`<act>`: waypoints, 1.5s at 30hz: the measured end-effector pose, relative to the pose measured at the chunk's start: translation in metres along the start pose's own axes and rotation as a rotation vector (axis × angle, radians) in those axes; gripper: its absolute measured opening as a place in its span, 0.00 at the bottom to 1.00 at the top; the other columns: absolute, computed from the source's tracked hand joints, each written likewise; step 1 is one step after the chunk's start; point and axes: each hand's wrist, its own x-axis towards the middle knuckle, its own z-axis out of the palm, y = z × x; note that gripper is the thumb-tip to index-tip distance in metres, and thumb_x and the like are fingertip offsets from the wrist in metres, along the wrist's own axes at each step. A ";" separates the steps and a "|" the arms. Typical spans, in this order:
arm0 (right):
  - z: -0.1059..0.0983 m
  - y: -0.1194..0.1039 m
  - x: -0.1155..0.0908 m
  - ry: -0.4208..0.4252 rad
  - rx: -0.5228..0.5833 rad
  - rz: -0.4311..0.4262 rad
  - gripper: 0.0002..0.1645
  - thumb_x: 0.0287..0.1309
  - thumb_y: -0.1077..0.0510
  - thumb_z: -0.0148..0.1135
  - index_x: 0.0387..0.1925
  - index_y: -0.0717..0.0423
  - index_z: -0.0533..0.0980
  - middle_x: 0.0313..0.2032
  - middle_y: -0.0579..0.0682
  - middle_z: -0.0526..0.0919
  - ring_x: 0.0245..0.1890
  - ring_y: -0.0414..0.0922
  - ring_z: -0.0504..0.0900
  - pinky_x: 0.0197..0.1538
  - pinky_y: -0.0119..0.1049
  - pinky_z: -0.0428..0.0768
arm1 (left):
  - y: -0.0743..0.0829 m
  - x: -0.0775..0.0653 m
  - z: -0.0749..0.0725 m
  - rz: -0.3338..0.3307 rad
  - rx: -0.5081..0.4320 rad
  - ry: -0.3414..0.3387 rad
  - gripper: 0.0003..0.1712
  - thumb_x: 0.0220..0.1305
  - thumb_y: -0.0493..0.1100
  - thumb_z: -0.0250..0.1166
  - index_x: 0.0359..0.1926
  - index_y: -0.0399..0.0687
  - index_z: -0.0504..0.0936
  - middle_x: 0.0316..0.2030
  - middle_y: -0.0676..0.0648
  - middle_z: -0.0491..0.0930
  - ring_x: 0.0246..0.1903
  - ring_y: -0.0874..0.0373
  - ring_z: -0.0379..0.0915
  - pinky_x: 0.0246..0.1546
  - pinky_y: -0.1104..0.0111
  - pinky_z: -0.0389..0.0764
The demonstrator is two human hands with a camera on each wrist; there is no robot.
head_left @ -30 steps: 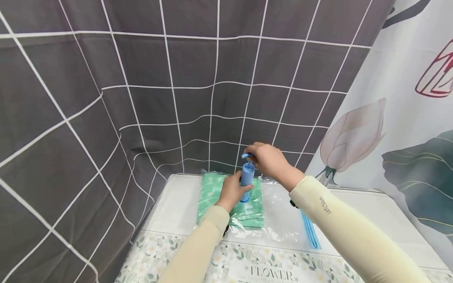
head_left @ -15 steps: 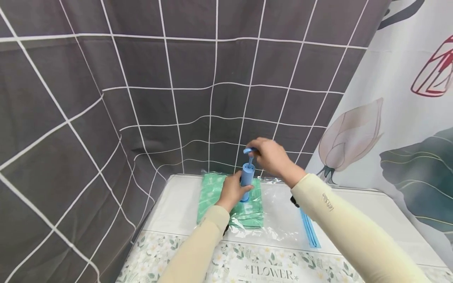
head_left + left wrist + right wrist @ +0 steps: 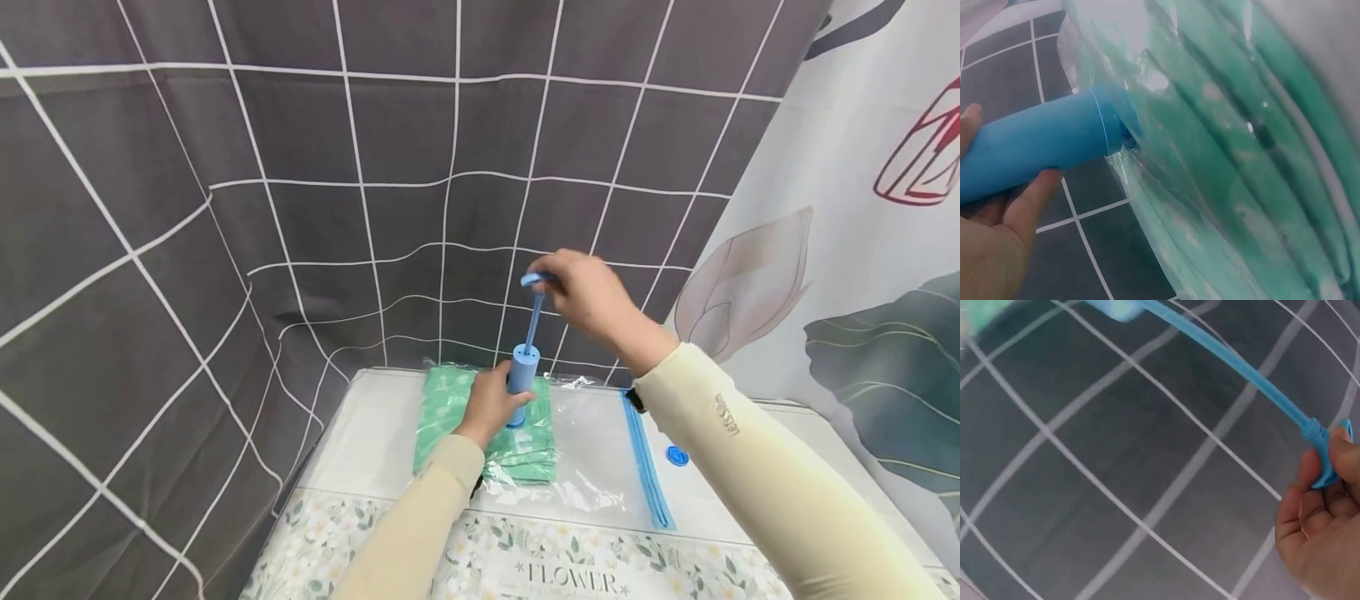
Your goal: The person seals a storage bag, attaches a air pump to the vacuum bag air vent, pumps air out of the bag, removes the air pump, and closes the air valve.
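Note:
A blue hand pump (image 3: pixel 523 371) stands upright on a clear plastic bag (image 3: pixel 592 450) that has folded green cloth (image 3: pixel 450 408) inside. My left hand (image 3: pixel 489 407) grips the pump's barrel low down; in the left wrist view the barrel (image 3: pixel 1041 147) meets the plastic, and the thumb and fingers lie round it. Above it, my right hand (image 3: pixel 588 296) holds the pump's handle (image 3: pixel 538 279), with the thin rod (image 3: pixel 534 325) drawn far out of the barrel. The right wrist view shows the fingers curled round the handle (image 3: pixel 1325 456) at the rod's end.
A blue zip strip (image 3: pixel 647 462) runs along the bag's right edge. A round blue cap (image 3: pixel 677 455) lies on the white table (image 3: pixel 720 492) to its right. Dark gridded curtain (image 3: pixel 390 217) hangs behind and at the left; a flower-print curtain (image 3: pixel 847 333) hangs at the right.
My right hand has risen, drawing the pump's rod up out of the barrel. The round blue cap has come into view from behind the right arm. My left hand stays on the barrel.

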 end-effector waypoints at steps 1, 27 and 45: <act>0.009 0.002 -0.004 -0.017 -0.012 0.001 0.13 0.79 0.62 0.70 0.58 0.59 0.89 0.52 0.58 0.93 0.51 0.57 0.92 0.58 0.58 0.90 | 0.011 -0.002 -0.008 -0.018 -0.018 -0.017 0.30 0.65 0.50 0.87 0.60 0.40 0.87 0.50 0.37 0.95 0.50 0.41 0.95 0.54 0.48 0.95; -0.014 -0.007 -0.001 0.042 0.022 0.095 0.13 0.84 0.56 0.65 0.59 0.56 0.87 0.56 0.58 0.92 0.52 0.59 0.90 0.57 0.62 0.88 | 0.034 -0.011 -0.021 -0.101 0.019 -0.044 0.31 0.67 0.48 0.85 0.64 0.41 0.85 0.55 0.36 0.94 0.54 0.39 0.94 0.59 0.47 0.94; 0.085 0.019 -0.043 0.012 -0.128 -0.047 0.10 0.78 0.62 0.71 0.56 0.59 0.86 0.52 0.57 0.93 0.55 0.58 0.92 0.57 0.59 0.92 | 0.037 -0.010 -0.023 -0.122 -0.002 -0.082 0.31 0.70 0.48 0.83 0.68 0.44 0.84 0.58 0.38 0.94 0.58 0.40 0.93 0.62 0.47 0.93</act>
